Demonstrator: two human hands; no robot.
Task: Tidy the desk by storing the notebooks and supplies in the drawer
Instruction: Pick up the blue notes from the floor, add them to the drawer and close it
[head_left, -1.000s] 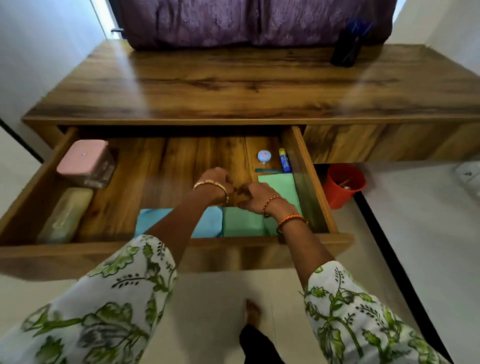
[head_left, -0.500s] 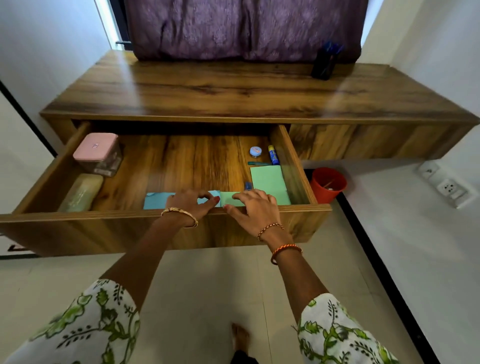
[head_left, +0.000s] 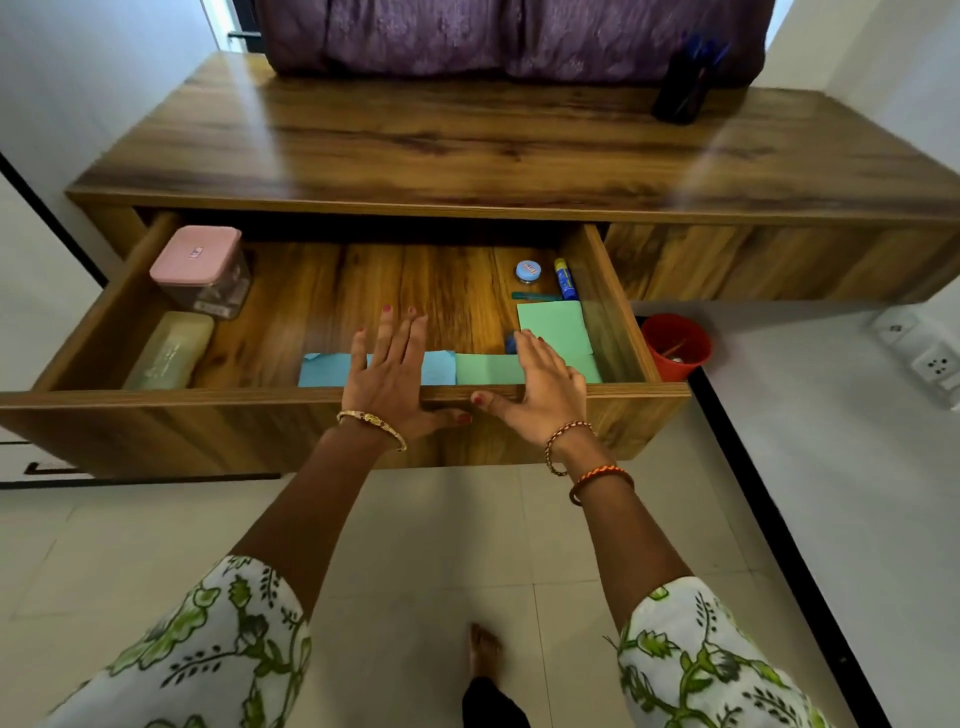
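We are resting both flat, spread hands, left hand (head_left: 390, 371) and right hand (head_left: 540, 387), on the front edge of the open wooden drawer (head_left: 208, 415), thumbs under its lip. Inside, smooth blue notebook (head_left: 324, 370) and green notebooks (head_left: 485, 369) are lying along the front edge; a pink-lidded clear box (head_left: 200, 270) is sitting in the back-left corner.

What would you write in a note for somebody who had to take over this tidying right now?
Left hand: open, flat, empty, palm on the front edge of the open wooden drawer.
Right hand: open, empty, on the same edge.
In the drawer: blue notebook, green notebooks, blue glue stick, round blue tin, pink-lidded clear box, pale green case.
Done: notebooks and supplies stored.
Left: push the drawer shut. A dark pen holder stands on the desktop.
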